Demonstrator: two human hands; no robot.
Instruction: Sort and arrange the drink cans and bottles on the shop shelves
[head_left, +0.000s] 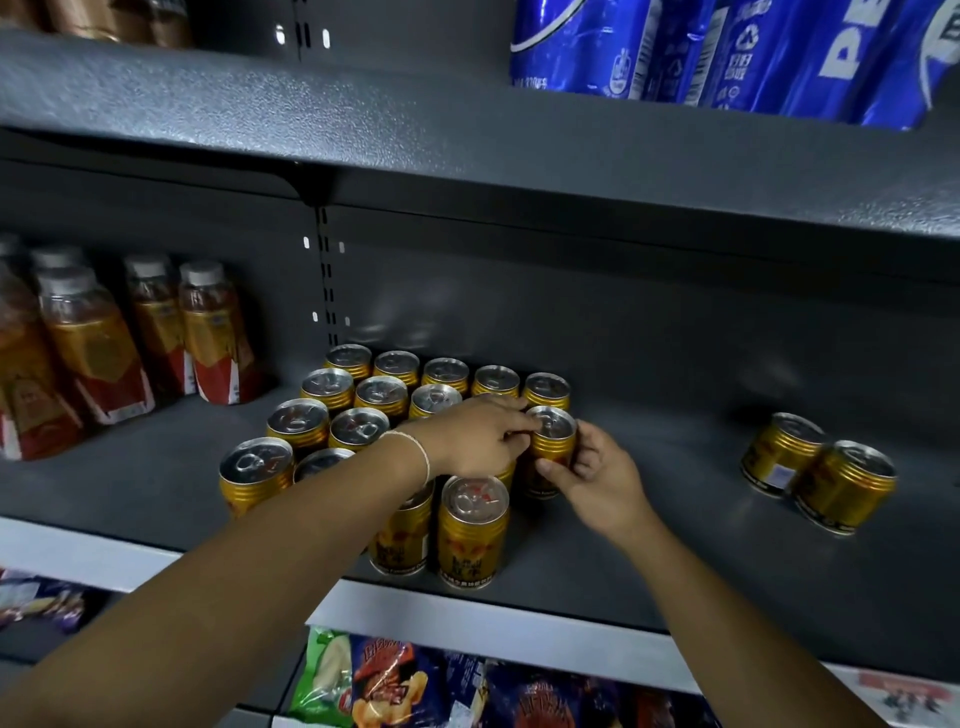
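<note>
Dark grey metal shelving fills the view, seen from the front and slightly above. On the middle shelf (675, 467) a block of gold cans (382, 395) stands upright in close rows, lids up, just right of the upright post in the back panel.

At the right edge of this block, the held can (551, 441) stands upright beside the back rows. The right hand (597, 473) grips it from the right side, thumb and fingers curled round its wall. The left hand (478, 436), with a thin bracelet (415, 447) at the wrist, reaches palm down over the block, and its fingertips touch the near rim of the held can's lid. Whether they pinch the rim or merely rest on it cannot be told.

A front can (472, 530) stands nearest the shelf lip, below the left hand.

Well apart to the right, two cans (810, 467) stand touching each other. At the left end of the shelf stand bottles (213, 332) with pale caps and orange-and-red labels, somewhat blurred.

Blue packs (727, 52) sit on the upper shelf (363, 114). Snack bags (395, 680) lie below.
</note>
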